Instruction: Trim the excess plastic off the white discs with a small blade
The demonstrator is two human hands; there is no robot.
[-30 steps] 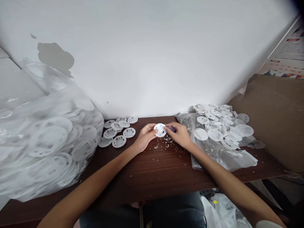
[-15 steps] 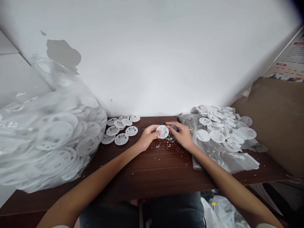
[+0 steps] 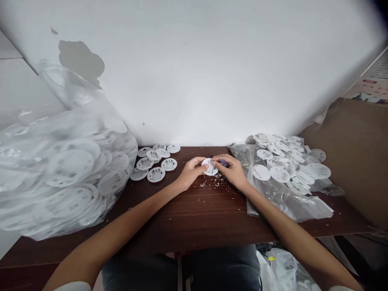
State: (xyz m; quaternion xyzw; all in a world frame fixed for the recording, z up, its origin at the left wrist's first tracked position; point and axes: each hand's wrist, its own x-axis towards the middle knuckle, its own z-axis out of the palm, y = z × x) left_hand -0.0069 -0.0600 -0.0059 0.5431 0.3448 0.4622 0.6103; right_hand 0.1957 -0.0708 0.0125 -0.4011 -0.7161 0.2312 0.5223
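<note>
Being gripped by L hand (image 3: 190, 173), white plastic disc (image 3: 209, 166) is worked by R hand (image 3: 232, 171) pinching purple item (image 3: 224, 163); few discs (image 3: 156, 174) appear done, full bag (image 3: 60, 161) remains.

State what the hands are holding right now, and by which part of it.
The left hand grips a white slotted plastic disc at its left edge. The right hand holds a small purple object at the disc's right edge; its fingers hide most of it.

Bare hands (image 3: 190, 173), bare forearms (image 3: 121, 220), white sleeves (image 3: 74, 287), dark grey trousers (image 3: 224, 268)
</note>
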